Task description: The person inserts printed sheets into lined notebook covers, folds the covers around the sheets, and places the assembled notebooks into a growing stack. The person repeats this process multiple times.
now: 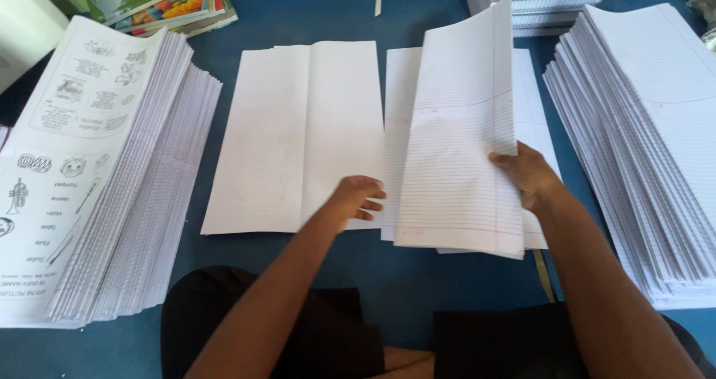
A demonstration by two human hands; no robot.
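Two hands work over a blue table [261,21]. Right hand [531,174] has its fingers clamped on a lifted lined sheet [459,133], above more lined pages. Left hand [356,199] rests its curled fingers on the near edge of a folded white sheet [298,133]. Tall paper stacks [97,178] [641,148] flank both sides; colourful books [164,2] lie far left.

— What are the hands doing at centre frame?
— The right hand [531,174] is gripping a lined sheaf [461,133], lifting its edge; the left hand [356,198] is pressing on a blank folded sheet [298,133].
— And around them?
— Paper stacks are sitting at far left [89,178] and right [649,140] on the blue surface [388,267].
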